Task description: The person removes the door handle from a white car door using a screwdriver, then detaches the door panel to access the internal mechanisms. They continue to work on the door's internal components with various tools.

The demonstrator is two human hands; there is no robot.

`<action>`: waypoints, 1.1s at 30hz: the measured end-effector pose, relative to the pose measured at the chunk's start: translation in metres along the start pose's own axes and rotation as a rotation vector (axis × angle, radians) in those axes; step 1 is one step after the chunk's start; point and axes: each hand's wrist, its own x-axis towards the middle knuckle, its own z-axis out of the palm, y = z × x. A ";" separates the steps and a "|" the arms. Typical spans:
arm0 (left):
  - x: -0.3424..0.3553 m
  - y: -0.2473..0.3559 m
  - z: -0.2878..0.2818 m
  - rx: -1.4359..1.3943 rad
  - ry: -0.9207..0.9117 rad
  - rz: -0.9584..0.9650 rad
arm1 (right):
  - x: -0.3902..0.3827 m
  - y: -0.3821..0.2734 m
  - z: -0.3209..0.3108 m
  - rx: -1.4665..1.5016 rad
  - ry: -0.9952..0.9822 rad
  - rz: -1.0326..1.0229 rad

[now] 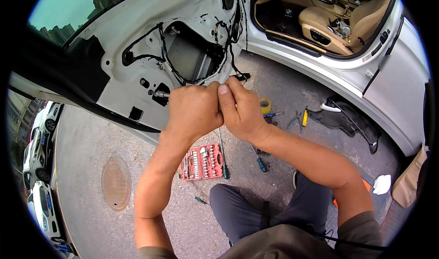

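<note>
My left hand [194, 106] is closed round a socket driver whose metal shaft [158, 93] sticks out to the left, its tip at a small opening in the stripped inner side of the white car door [121, 85]. The driver's handle is hidden inside my fingers. Against the left hand, my right hand [245, 108] is curled shut with its thumb on top, apparently round the handle's other end. Black wiring [162, 46] runs around the large opening in the door, just beyond my hands.
On the ground lie an open red socket set [201, 162], screwdrivers [261, 164], a tape roll [265, 105], pliers [296, 121] and a black panel [350, 119]. A tan seat [347, 21] shows through the car's doorway. A manhole cover [116, 183] is at left, parked cars [43, 208] beyond.
</note>
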 end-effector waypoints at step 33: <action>-0.020 -0.019 0.068 -0.081 0.963 0.083 | 0.038 -0.035 -0.022 -0.522 -0.239 -0.926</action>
